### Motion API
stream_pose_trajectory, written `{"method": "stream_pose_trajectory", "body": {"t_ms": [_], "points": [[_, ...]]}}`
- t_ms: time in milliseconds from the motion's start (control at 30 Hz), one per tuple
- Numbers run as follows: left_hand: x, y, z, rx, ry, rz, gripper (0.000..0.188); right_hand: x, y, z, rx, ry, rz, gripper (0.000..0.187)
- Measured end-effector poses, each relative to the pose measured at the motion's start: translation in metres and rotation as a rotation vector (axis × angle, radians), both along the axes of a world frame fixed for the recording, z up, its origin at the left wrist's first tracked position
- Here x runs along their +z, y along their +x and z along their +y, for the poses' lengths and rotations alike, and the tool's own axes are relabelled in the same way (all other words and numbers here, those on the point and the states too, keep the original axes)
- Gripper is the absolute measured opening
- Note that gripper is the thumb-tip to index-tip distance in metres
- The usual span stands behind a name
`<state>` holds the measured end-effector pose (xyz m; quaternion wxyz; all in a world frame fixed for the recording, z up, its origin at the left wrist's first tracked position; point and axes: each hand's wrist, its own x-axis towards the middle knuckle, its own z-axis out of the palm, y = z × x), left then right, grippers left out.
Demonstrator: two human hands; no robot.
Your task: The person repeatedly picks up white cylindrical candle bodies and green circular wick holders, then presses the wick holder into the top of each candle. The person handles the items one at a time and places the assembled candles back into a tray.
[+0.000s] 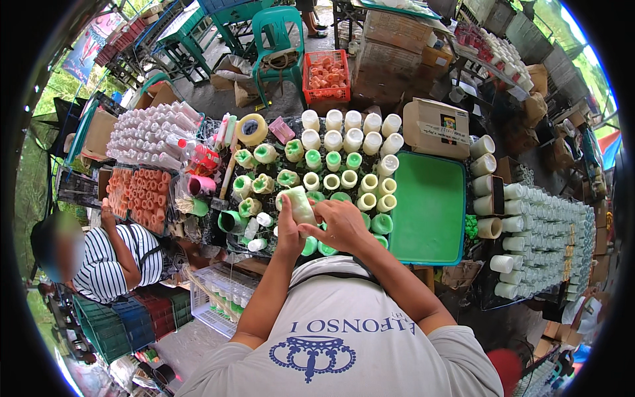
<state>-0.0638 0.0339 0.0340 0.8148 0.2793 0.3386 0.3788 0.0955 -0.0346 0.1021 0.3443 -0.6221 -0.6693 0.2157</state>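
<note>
Close to my chest, at the near edge of the table, I hold a pale green, waxy-looking cylinder (299, 204). It is tilted. My left hand (288, 229) is closed round its left and lower side. The fingers of my right hand (340, 226) curl against its right side, with the thumb pointing toward my left hand; the fingertips are partly hidden. Just beyond stand rows of white cups with green filling (333, 160) and hollow cream cups (348, 178). Rough green-and-cream cylinders (266, 153) stand to the left.
A green tray (426, 208) lies to the right, below a cardboard box (436, 128). White cylinders (549, 231) crowd the far-right table. At left are a tape roll (252, 130), a bottle (200, 157), and orange pieces (149, 198). A person in a striped shirt (122, 255) sits there.
</note>
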Motion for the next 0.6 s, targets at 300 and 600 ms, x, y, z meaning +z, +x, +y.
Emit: {"method": "stream_pose_trajectory", "body": {"t_ms": [300,600], "points": [[0.004,0.011,-0.003,-0.006,0.147,0.116,0.066,-0.022,-0.004,0.004,0.06,0.195,0.027,0.029],[0.008,0.004,-0.008,-0.062,0.184,0.095,0.059,-0.006,0.013,0.008,-0.145,0.035,-0.001,0.041]]}}
